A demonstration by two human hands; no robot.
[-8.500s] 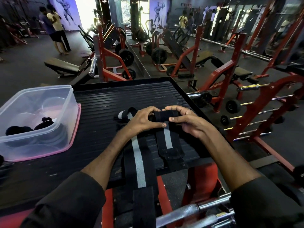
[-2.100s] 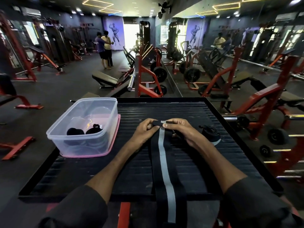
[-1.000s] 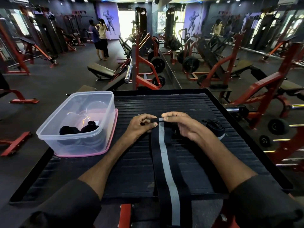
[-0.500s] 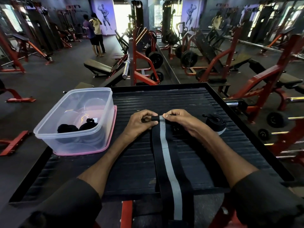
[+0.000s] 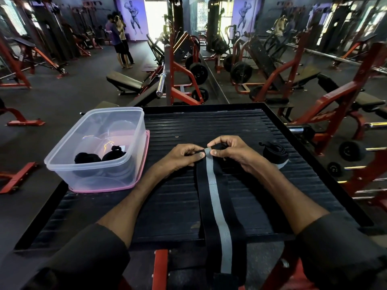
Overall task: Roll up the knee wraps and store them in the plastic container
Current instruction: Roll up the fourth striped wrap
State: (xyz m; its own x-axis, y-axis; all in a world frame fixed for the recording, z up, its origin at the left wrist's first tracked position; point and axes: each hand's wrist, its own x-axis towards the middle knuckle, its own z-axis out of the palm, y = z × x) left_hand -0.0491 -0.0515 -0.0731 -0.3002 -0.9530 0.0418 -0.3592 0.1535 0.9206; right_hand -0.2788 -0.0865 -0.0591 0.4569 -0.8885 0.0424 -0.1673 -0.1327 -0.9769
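1. The knee wrap (image 5: 216, 197), black with a grey stripe down its middle, lies flat along the middle of the black ribbed platform (image 5: 188, 126). It runs from its far end between the hands back to the near edge, where it hangs over.
2. The far end of the wrap is turned over into a small first fold, raised a little off the platform.
3. The left hand (image 5: 181, 158) pinches the left side of that fold, thumb on the near side and fingers curled over the far side.
4. The right hand (image 5: 233, 151) pinches the right side of the same fold between thumb and forefinger. Its other fingers are curled behind.
5. Both forearms stretch over the platform on either side of the wrap, with dark sleeves at the near edge.
6. A second wrap (image 5: 274, 152), already rolled into a coil, lies on the platform just to the right of the right hand, apart from it.
7. The clear plastic container (image 5: 100, 174) stands on the far left part of the platform, well apart from the hands, on a pink lid (image 5: 147, 147).
8. Inside it, at the near end, sit two dark bundles (image 5: 88, 158) side by side.
9. Beyond the platform stand red gym machines and benches. Two people (image 5: 118, 38) stand at the far left.
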